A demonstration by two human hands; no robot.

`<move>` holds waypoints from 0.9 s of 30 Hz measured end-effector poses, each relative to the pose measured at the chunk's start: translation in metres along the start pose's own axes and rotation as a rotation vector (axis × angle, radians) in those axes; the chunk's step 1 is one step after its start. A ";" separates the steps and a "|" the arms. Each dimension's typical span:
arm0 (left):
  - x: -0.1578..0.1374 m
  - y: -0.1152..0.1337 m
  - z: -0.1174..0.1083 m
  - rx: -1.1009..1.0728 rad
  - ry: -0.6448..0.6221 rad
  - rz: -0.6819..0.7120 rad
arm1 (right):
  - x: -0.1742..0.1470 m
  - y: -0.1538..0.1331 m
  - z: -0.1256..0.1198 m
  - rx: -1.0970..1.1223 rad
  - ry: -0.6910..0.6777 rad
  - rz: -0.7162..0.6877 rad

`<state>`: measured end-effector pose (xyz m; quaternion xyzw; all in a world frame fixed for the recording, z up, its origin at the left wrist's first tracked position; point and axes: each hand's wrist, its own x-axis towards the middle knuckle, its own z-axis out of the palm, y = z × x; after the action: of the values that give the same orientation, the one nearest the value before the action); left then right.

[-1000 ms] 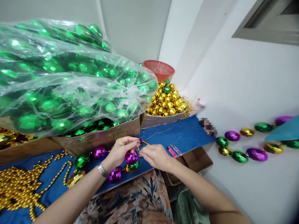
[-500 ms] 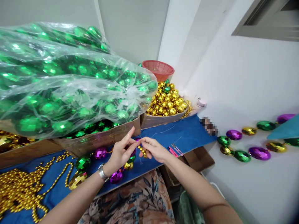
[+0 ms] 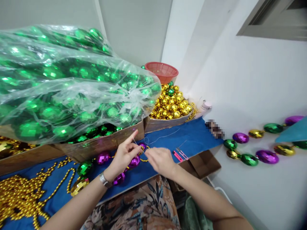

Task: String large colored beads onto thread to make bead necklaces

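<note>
My left hand (image 3: 126, 156) pinches a thin thread (image 3: 135, 139), with the index finger stretched out and the thread looping over it. Close beside it, my right hand (image 3: 161, 161) is closed, its fingers turned inward; the thread runs between the two hands. A short string of small gold beads (image 3: 144, 159) shows by the fingertips. Just under the hands lie large faceted purple beads (image 3: 134, 161) on the blue cloth (image 3: 165, 137). More big beads, such as a green bead (image 3: 85, 167) and a gold bead (image 3: 80, 187), lie left of my left wrist.
Strands of small gold beads (image 3: 21, 195) heap at the left. A clear plastic bag (image 3: 79, 95) of green beads rests on cardboard boxes (image 3: 103, 140). Gold beads (image 3: 172, 105) fill a box behind, near a red basket (image 3: 161, 72). Pink thread snips (image 3: 177, 156) lie at right.
My right hand has turned over and moved slightly right, palm downward. The thread now loops over my left index finger, and the small gold beads no longer hang in front of my right fingers.
</note>
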<state>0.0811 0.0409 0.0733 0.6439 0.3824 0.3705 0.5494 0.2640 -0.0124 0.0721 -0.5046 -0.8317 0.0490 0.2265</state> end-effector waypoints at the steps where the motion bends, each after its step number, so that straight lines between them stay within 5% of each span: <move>1: 0.001 0.000 0.001 -0.071 -0.002 -0.035 | -0.003 -0.004 0.002 -0.058 -0.064 -0.041; 4: -0.001 0.000 0.001 -0.094 0.000 -0.013 | -0.008 -0.008 0.002 -0.048 -0.187 -0.061; 9: -0.007 0.000 0.004 0.005 0.012 0.151 | 0.007 0.007 -0.007 0.352 0.083 0.174; 15: -0.009 -0.003 0.004 0.155 0.091 0.287 | 0.017 0.015 0.020 1.231 -0.269 0.437; 18: -0.010 -0.005 0.004 0.235 0.104 0.327 | 0.014 0.013 0.030 1.494 -0.455 0.467; 27: -0.004 -0.012 -0.010 0.380 0.130 0.331 | 0.009 0.008 0.013 1.110 -0.100 0.415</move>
<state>0.0689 0.0429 0.0619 0.7644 0.3689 0.4173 0.3246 0.2621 0.0013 0.0611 -0.4598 -0.5753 0.5436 0.4025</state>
